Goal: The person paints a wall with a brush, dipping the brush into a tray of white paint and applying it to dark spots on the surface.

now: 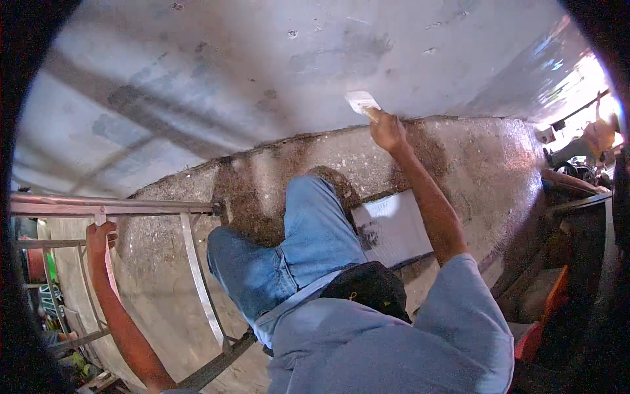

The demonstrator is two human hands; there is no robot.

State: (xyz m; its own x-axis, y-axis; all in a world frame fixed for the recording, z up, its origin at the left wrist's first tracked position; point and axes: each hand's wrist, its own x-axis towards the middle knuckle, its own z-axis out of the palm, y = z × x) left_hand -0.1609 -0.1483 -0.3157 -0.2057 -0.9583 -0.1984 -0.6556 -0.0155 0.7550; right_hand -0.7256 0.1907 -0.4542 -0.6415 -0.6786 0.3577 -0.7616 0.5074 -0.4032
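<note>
My right hand (388, 131) is closed round the handle of a putty knife (361, 102), whose pale, wide blade lies at or close to the grey wall (262, 72), a little above its lower edge. At the left, my left hand (100, 238) has its fingers curled round an upright bar of a metal frame (151, 207), just under the frame's long top rail. Dark stains and shadow bands mark the wall. Between my two arms are my bent knees in blue jeans.
A rough, speckled concrete floor (485, 164) meets the wall's base. Beside my right knee lies a flat whitish sheet (397, 226) with a dark smudge. Dark clutter and an orange-edged object (555, 292) are at the right, with another person's arm (571, 180) beyond. Assorted items sit behind the frame.
</note>
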